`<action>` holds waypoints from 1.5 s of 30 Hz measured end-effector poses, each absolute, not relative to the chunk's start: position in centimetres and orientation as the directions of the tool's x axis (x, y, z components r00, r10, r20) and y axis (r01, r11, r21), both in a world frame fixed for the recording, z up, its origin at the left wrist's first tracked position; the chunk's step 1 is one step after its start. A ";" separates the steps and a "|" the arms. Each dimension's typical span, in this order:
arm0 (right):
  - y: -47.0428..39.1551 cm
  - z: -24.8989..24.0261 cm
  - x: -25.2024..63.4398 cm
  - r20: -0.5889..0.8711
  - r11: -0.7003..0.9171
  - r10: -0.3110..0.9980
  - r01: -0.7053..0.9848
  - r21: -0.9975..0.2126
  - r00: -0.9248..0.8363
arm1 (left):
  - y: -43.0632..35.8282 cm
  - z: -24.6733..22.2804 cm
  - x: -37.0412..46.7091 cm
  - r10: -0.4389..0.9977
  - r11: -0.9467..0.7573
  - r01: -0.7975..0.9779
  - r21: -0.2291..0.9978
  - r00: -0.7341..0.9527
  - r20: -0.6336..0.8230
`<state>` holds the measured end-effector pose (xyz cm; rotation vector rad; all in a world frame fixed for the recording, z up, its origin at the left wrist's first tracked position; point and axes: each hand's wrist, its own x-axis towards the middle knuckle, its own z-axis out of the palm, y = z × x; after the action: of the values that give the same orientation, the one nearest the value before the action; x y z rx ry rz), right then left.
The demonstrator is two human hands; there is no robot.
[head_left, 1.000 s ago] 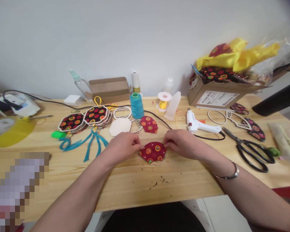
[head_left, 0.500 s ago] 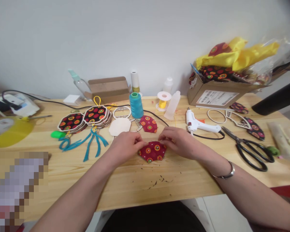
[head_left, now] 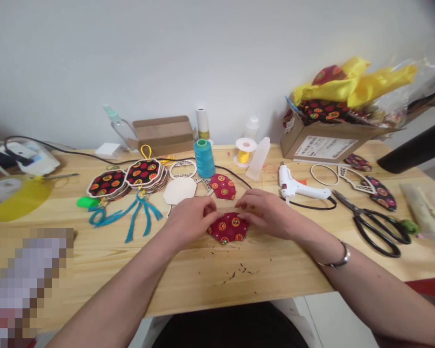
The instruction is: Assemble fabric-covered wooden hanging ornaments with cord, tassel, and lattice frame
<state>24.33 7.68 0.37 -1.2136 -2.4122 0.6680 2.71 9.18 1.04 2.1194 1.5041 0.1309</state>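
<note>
A dark red, flower-patterned fabric piece lies on the wooden table in front of me, shaped like a fan. My left hand pinches its upper left edge between thumb and fingers. At the upper right edge, my right hand grips the fabric with curled fingers. A second red patterned piece rests just behind, beside a pale octagonal board and a cone of teal thread. Small dark scraps are scattered on the wood nearer to me.
On the right are a white glue gun, black-handled scissors and a cardboard box of fabric. Stacked patterned panels with teal tassels stand left. A spool of yellow thread and a translucent bottle are behind.
Both hands stay at the top edge of the fabric piece, with only slight finger shifts. The other things have not moved.
</note>
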 end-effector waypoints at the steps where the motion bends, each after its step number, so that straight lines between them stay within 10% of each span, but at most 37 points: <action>1: 7.6 0.5 24.3 0.116 0.534 0.807 0.633 -0.561 -0.579 | 9.1 1.0 2.7 0.893 -0.278 0.828 0.487 0.410 -0.186; 12: 7.2 1.4 24.4 0.180 0.548 0.807 0.600 -0.582 -0.563 | 7.7 0.3 3.7 0.752 -0.614 0.685 0.392 0.659 0.027; 45: 7.6 0.8 24.4 0.280 0.526 0.844 0.610 -0.592 -0.457 | 7.2 -0.6 3.9 0.766 -0.620 0.707 0.340 0.640 0.066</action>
<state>24.40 7.55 0.76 -1.1785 -2.2184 0.5601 3.88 7.24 -0.64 2.5794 1.1882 0.2963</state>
